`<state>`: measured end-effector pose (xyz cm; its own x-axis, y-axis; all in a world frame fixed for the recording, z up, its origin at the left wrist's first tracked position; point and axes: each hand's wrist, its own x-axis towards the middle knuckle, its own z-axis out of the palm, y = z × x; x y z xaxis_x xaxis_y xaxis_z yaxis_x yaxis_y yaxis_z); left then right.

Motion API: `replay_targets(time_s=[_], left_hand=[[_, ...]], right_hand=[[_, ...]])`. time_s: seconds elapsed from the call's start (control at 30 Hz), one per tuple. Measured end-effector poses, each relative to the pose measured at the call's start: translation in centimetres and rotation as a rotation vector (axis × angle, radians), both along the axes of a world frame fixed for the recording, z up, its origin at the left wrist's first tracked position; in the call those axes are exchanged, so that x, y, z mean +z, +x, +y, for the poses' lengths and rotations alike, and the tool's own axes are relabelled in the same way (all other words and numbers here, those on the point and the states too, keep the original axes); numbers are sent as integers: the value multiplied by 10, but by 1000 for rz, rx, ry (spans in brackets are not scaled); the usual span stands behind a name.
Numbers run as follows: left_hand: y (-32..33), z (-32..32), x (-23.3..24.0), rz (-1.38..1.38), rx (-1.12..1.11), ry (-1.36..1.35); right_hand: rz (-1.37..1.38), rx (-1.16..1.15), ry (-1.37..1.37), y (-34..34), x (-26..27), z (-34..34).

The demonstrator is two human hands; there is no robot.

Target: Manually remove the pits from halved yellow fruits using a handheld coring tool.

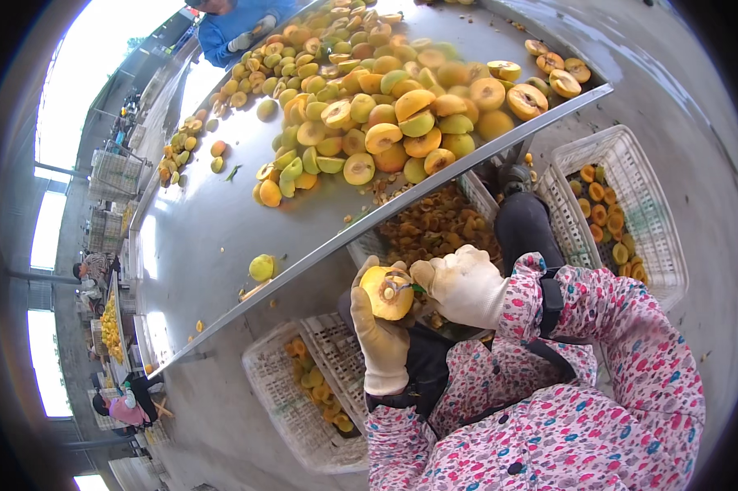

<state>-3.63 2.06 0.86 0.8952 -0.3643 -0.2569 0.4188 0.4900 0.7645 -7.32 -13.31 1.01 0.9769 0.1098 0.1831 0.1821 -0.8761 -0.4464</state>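
My left hand, in a pale work glove, cups a halved yellow peach with its cut face up. A pale stone piece shows at the middle of the flesh. My right hand, gloved too, grips a small pitting tool with a green part showing at the fingers. Its curved metal end touches the cut face near the stone. Most of the handle is hidden in the fist. Below the hands, a crate holds many brownish stones and scraps.
A metal-rimmed table bears a heap of halved peaches. White plastic crates with fruit halves stand at my right and left. Across the table, a person in blue works with gloved hands. More people and crates are farther off.
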Motion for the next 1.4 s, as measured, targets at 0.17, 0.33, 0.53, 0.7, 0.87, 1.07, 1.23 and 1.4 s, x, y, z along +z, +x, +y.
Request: replay_targets(time_s=[0.17, 0.33, 0.53, 0.7, 0.87, 1.07, 1.23, 1.4], left_hand=[[-10, -5, 10, 132, 42, 120], [-5, -6, 22, 95, -17, 308], [5, -20, 24, -209, 131, 369], [14, -30, -5, -348, 183, 298], [26, -33, -5, -135, 47, 238], [17, -47, -13, -668, 189, 410], [11, -54, -6, -360, 85, 145], [34, -21, -15, -267, 65, 309]], right_hand=[[-14, 20, -243, 0, -5, 4], [335, 171, -228, 8, 23, -1], [544, 119, 150, 6, 30, 3], [706, -11, 416, 12, 37, -4], [703, -53, 313, 14, 41, -15], [698, 3, 315, 15, 45, -17], [880, 12, 855, 14, 32, -36], [398, 4, 14, 27, 17, -30]])
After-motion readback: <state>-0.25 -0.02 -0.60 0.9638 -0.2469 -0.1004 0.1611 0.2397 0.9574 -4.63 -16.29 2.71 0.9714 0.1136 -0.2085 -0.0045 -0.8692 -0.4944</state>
